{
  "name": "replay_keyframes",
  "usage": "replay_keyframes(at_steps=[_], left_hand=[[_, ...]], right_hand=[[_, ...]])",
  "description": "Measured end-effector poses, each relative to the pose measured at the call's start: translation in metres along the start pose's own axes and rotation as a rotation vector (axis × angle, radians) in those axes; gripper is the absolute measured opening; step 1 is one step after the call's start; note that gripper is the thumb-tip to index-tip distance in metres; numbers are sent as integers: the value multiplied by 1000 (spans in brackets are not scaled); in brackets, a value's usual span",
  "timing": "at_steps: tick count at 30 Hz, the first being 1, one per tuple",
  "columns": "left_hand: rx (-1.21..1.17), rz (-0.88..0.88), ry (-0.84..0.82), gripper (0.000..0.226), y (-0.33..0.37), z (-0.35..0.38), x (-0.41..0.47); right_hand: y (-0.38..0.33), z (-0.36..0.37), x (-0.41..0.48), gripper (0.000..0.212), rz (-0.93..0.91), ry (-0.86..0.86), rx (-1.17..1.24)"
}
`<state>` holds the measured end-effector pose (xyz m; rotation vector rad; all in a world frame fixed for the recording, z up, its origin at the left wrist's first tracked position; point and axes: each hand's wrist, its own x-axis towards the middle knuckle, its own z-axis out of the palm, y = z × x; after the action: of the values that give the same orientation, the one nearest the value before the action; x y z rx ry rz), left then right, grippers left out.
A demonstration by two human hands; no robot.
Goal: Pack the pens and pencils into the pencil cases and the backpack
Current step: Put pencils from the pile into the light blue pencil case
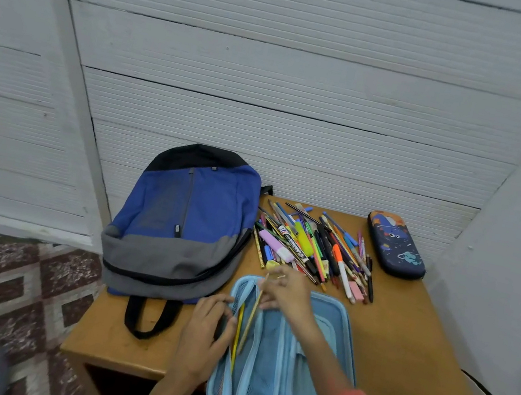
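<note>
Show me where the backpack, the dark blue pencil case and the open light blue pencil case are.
backpack [215,210]: head view, blue front panel.
dark blue pencil case [395,245]: head view, printed lid.
open light blue pencil case [331,312]: head view, bare lining of the right half.

The left hand [203,333] lies palm down with fingers curled over the pencil case [327,313] edge at its fingertips, while the right hand [287,294], just ahead and across from it, forearm [316,346] stretched forward, pinches a pencil [251,321]
</note>
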<state>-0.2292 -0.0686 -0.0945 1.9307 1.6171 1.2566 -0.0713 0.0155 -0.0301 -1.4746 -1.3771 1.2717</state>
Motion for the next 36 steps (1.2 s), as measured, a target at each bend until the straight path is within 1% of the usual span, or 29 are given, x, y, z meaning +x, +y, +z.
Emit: replay_keyframes(at_steps=[2, 6, 8, 10, 13, 15, 17, 19, 21, 23, 25, 26, 28, 30, 33, 36], left_hand=[[-2, 0, 4, 20, 0, 0, 0], [-1, -12, -3, 19, -1, 0, 0], [-1, -13, -9, 19, -1, 0, 0], [-8, -13, -16, 19, 0, 0, 0], [0, -16, -23, 20, 0, -1, 0], [2, -21, -25, 18, 0, 0, 0], [1, -31, -29, 14, 0, 0, -1], [2, -34, -30, 18, -1, 0, -1], [0, -38, -32, 17, 0, -1, -1], [-3, -36, -33, 12, 0, -1, -1], [-8, -29, -32, 16, 1, -1, -1], [-12, -29, -31, 19, 1, -1, -1], [-12, -29, -29, 20, 1, -1, -1], [-12, -31, -28, 19, 1, -1, 0], [-29, -34, -30, 17, 2, -1, 0], [-36, -42, -27, 19, 2, -2, -1]], right_hand=[[10, 12, -2, 20, 55, -64, -64], [16, 24, -7, 4, 65, -34, -183], [15, 26, -9, 10, 77, -43, -259], [15, 28, -9, 10, 99, -64, -315], [17, 30, -11, 11, 64, -75, -423], [16, 29, -13, 9, 54, -82, -433], [14, 26, -14, 3, 51, -93, -385], [11, 18, -11, 3, 32, -52, -324], [10, 5, -3, 4, -24, 69, -357], [8, -10, 6, 7, -88, 239, -512], [10, -25, 13, 12, -149, 374, -756], [13, -33, 17, 15, -170, 411, -850], [21, -47, 27, 18, -154, 442, -971], [26, -58, 33, 18, -90, 435, -1032], [26, -63, 37, 18, -32, 424, -1057], [25, -65, 38, 17, 3, 448, -1041]])
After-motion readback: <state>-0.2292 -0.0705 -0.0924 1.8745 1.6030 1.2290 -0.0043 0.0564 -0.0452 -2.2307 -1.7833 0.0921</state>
